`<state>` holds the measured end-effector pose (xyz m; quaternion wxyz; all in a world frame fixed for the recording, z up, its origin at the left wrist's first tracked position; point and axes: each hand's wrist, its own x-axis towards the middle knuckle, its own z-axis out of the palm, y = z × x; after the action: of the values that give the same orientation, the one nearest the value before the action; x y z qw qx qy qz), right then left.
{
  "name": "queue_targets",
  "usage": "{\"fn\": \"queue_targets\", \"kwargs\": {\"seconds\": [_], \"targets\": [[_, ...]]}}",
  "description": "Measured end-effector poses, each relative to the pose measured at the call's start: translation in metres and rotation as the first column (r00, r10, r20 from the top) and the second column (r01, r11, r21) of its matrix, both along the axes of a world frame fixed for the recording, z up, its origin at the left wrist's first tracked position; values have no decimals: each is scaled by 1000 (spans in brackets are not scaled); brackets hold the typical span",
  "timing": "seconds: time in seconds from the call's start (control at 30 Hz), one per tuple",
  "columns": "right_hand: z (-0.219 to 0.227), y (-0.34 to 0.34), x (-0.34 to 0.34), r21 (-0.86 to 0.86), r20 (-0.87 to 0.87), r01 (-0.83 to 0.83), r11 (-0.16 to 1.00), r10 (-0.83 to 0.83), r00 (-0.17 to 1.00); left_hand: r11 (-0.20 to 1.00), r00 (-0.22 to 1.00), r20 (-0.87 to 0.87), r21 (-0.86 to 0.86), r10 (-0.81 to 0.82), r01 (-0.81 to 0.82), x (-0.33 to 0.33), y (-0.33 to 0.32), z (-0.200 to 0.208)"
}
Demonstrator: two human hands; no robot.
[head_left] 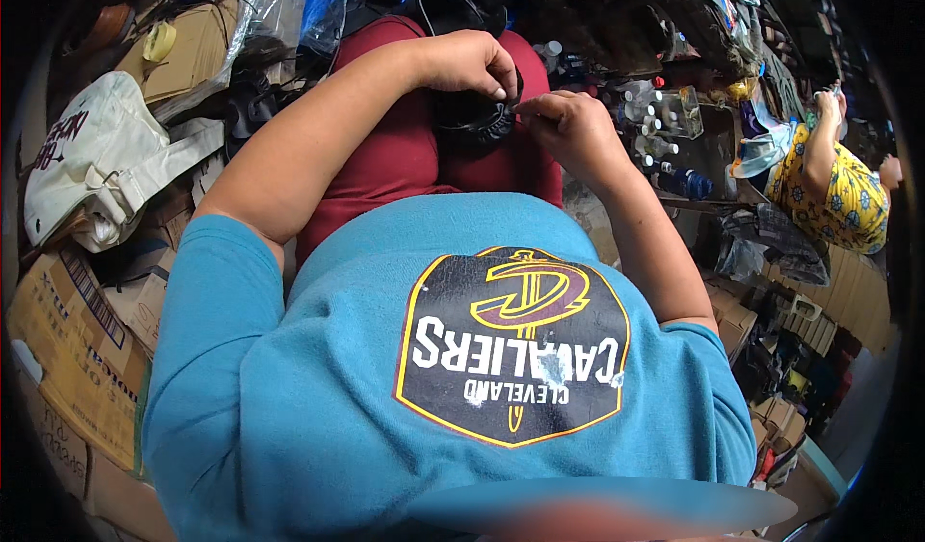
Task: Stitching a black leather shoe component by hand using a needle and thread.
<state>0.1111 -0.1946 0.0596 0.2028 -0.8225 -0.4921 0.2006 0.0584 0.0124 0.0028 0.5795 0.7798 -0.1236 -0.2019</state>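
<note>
A black, shoe-like piece (474, 126) with a gathered, ridged edge rests in my lap, on my dark red trousers (381, 147). My left hand (472, 65) reaches over its far side, fingers curled down and thumb pressed to its rim. At its right edge is my right hand (576, 130), with thumb and forefinger pinched together close to the rim. Whatever lies between those fingertips is too small to make out. Part of the black piece is hidden behind my left hand. Another black item with a curved opening (448, 7) lies just beyond my knees.
Several small bottles (650, 113) stand to the right, near a clear plastic container (682, 113). A person in a yellow patterned top (833, 190) works farther right. On the left are a pale canvas bag (106, 161), a tape roll (159, 41) and cardboard boxes (82, 340).
</note>
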Motion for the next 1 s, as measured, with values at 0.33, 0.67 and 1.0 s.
{"fn": "queue_targets", "kwargs": {"seconds": [0.33,0.67,1.0], "targets": [[11,0,0,-143,306,-181,973,218,927,996,977,212,86,-19,1,-7,2,-3],[-25,-16,38,-107,-601,9,994,-72,796,997,985,166,71,-35,24,-5,2,-5],[-44,-20,53,-57,-710,-50,997,-6,704,996,979,204,81,7,-24,-5,2,-10]]}}
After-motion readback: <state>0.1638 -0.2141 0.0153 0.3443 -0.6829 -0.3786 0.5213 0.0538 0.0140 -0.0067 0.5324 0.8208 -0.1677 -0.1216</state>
